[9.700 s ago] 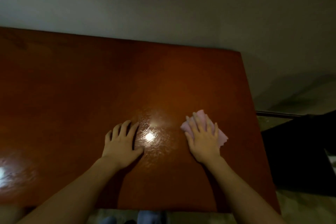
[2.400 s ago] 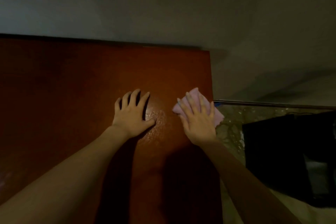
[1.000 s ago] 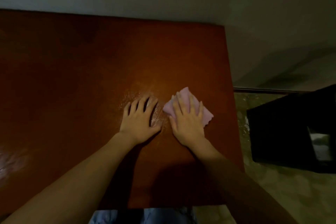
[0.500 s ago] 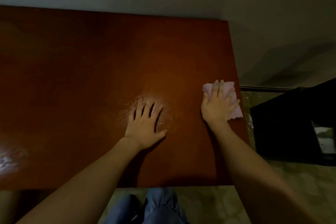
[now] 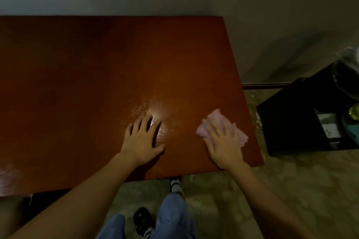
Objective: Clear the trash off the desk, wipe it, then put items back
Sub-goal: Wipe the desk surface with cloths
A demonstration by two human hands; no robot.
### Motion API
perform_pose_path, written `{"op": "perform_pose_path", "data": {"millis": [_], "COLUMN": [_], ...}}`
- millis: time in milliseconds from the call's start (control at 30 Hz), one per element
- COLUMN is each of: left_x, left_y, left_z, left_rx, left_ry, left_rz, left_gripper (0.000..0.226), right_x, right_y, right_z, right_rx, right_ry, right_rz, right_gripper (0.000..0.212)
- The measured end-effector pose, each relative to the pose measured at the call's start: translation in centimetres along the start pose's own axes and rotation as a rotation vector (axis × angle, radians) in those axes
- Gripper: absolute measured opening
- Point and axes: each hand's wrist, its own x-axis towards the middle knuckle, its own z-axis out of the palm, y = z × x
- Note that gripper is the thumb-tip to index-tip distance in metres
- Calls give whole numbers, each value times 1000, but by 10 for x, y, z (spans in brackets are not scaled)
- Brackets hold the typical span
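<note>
The reddish-brown wooden desk (image 5: 77, 83) fills the left and middle of the view, its top bare and shiny with a light glare near the middle. My right hand (image 5: 223, 141) lies flat with straight fingers on a folded pink cloth (image 5: 214, 117), pressing it to the desk near the front right corner. Flat on the desk to its left lies my left hand (image 5: 142, 137), fingers spread and holding nothing.
A dark low cabinet (image 5: 295, 118) stands on the floor right of the desk, with items on and in it at the frame edge. A grey wall runs behind the desk. My jeans and dark shoe (image 5: 143, 221) show below the front edge.
My right hand has drawn the pink cloth back from the right edge toward the front right corner. My left hand stays planted. The view has pulled back, showing my legs.
</note>
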Motion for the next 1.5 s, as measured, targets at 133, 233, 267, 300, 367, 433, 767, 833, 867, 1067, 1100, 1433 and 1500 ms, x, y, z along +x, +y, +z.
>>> {"op": "perform_pose_path", "data": {"millis": [133,233,267,300,367,433,767,833,867,1067,1100,1433,1500], "left_x": [-17,-22,-24,-26,-30,-34,-43,-41,-39,-29,-26,7,14], "left_y": [-10,-14,-15,-16,-19,-22,-18,-12,-10,9,12,44,49], "left_z": [5,8,7,7,7,7,2,0,-2,-6,-6,-10,-13], "left_rx": [27,20,13,10,12,15,10,9,9,27,28,34,36], "left_ry": [4,19,21,19,18,8,-46,-44,-40,-59,-61,-7,8], "left_rz": [34,54,58,60,55,44,-41,-55,-57,-2,11,137,149], "left_gripper": [81,78,78,77,75,75,78,77,77,74,73,66,64], "right_x": [11,40,48,55,61,61,0,-11,-17,-43,-45,-47,-43], "right_y": [11,-12,-22,-32,-53,-75,-117,-107,-101,-54,-44,17,22], "right_z": [-7,-10,-11,-12,-13,-11,7,10,9,9,11,-4,-7], "right_rx": [113,169,179,178,163,139,-1,-22,-31,22,25,121,125], "right_ry": [40,71,65,53,37,26,-15,-35,-31,-4,17,-6,-22], "right_rz": [352,574,597,585,487,384,-60,-102,-98,119,149,424,432], "right_gripper": [65,59,59,59,59,58,56,56,56,52,53,60,61]}}
